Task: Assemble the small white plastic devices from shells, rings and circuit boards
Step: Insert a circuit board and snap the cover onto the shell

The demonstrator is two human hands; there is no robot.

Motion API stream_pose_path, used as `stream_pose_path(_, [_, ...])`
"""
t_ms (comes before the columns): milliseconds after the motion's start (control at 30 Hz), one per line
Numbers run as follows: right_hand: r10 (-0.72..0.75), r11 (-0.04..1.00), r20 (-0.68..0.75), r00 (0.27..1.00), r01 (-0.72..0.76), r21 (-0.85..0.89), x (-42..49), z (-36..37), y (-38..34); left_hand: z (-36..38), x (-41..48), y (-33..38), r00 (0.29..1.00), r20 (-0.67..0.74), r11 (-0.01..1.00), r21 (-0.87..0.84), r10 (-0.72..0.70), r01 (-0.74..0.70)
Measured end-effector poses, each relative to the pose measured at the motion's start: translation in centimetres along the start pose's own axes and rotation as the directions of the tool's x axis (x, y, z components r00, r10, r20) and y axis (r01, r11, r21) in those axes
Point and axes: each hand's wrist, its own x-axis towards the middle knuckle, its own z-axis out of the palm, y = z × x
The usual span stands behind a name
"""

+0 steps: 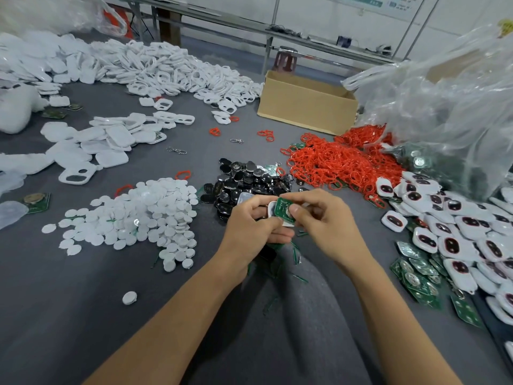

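Observation:
My left hand (254, 222) grips a small white shell (270, 211) from the left, low over the grey table. My right hand (322, 218) pinches a green circuit board (281, 208) with a round silver cell, held tilted against that shell. Both hands meet just in front of a pile of black oval parts (244, 182). Red rings (338, 162) lie heaped behind and to the right. Part-built white devices with dark windows (449, 226) spread along the right edge, with loose green boards (416, 276) beside them.
White round discs (144, 215) form a heap at the left. White shells and frames (166, 70) cover the far left. A cardboard box (305, 107) stands at the back, clear plastic bags (444, 107) at the right. My grey-clad knee (277, 315) is below the hands.

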Motion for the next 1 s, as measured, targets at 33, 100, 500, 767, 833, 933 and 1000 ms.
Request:
stream_pose_path(33, [-0.022, 0.999, -0.036, 0.999, 0.021, -0.029, -0.11, 0.25, 0.08, -0.01, 0.01, 0.02, 1.000, -0.004, 1.000, -0.007, -0.002, 0.002])
stream_pose_path(100, [-0.051, 0.998, -0.093, 0.994, 0.046, -0.051, -0.33, 0.56, 0.11, -0.01, 0.03, 0.02, 1.000, -0.017, 1.000, -0.019, -0.009, 0.009])
stream_pose_path(500, [-0.117, 0.988, -0.119, 0.986, 0.104, -0.112, -0.65, 0.47, 0.39, -0.03, 0.02, -0.02, 0.999, -0.030, 0.999, -0.043, -0.019, 0.017])
stream_pose_path(767, [-0.193, 0.969, -0.149, 0.970, 0.165, -0.183, -0.62, 0.28, 0.83, -0.12, -0.20, 0.24, 0.999, 0.010, 0.998, -0.047, -0.049, 0.049])
stream_pose_path(833, [-0.219, 0.955, -0.108, 0.970, 0.190, -0.230, -0.69, 0.41, 0.83, -0.10, -0.21, 0.26, 0.999, 0.011, 0.998, -0.050, -0.046, 0.046])
stream_pose_path(933, [-0.246, 0.932, -0.058, 0.968, 0.220, -0.287, -0.80, 0.63, 0.68, -0.13, -0.21, 0.20, 0.999, 0.017, 0.998, -0.047, -0.040, 0.041])
stream_pose_path(1000, [-0.253, 0.925, -0.054, 0.966, 0.225, -0.307, -0.86, 0.63, 0.54, -0.14, -0.23, 0.19, 0.999, 0.018, 0.998, -0.046, -0.041, 0.042])
